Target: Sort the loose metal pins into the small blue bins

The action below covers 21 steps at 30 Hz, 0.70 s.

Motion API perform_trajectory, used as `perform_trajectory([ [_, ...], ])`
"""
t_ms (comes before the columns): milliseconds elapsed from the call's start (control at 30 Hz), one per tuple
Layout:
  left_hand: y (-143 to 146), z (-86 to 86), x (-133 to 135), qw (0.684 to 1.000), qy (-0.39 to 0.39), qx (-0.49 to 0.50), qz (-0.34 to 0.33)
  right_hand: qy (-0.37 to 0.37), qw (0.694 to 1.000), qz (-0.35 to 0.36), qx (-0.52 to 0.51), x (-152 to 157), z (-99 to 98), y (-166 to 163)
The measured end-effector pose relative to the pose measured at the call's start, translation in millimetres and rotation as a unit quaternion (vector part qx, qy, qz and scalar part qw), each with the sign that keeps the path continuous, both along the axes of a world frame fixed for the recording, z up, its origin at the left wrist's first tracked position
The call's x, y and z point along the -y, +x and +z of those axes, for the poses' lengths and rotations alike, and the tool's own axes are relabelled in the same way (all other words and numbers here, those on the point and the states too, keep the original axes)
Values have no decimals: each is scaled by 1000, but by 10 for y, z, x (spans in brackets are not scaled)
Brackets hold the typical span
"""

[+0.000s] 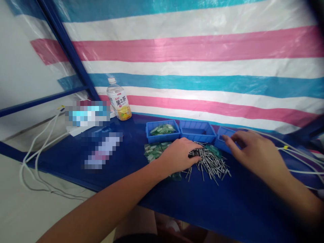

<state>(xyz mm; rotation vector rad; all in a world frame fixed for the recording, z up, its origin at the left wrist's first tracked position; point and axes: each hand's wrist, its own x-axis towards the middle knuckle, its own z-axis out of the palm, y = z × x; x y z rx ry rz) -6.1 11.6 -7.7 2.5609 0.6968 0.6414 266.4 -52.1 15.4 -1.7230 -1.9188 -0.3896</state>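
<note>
And we're live at the nail pile [212, 165], a loose heap of thin metal pins on the blue tabletop [212, 202]. L hand [178, 153] is right on it: palm down over the pile's L side, thumb & fingers curved w/ a clear gap btw them, tips in among the pins. Grip's part open; can't tell if any pin is pinched.

Over to R hand [255, 146], up beyond the pile & to its R, at the R bin [222, 144]. Fingers bent, thumb side loosely apart from the rest, a bit blurry; can't tell if it's got hold of anything, nor what's in that bin.

Straight behind the pile: mid bin [198, 137], w/ something small & dark at its R end. Behind & L of the pile: L bin [163, 138], w/ green packets [163, 129] inside. More green stuff [154, 150] lies just L of the pile, partly under L hand, plus a bit at the pile's far edge.

Well L of the pile & farther back, a drink bottle [120, 101] stands upright, yellowish label low down. White cables [302, 158] run off R of the pile; striped sheet [189, 50] hangs behind everything.
</note>
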Motion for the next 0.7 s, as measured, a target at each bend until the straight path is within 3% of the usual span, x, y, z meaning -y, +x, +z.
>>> perform_trajectory([
  [300, 15, 3, -9, 998, -29, 50, 41, -19, 989, 134, -53, 88, 4, -258],
  [700, 14, -14, -21, 992, -51, 113, 20, -71, 980, 165, -81, 92, -59, -296],
])
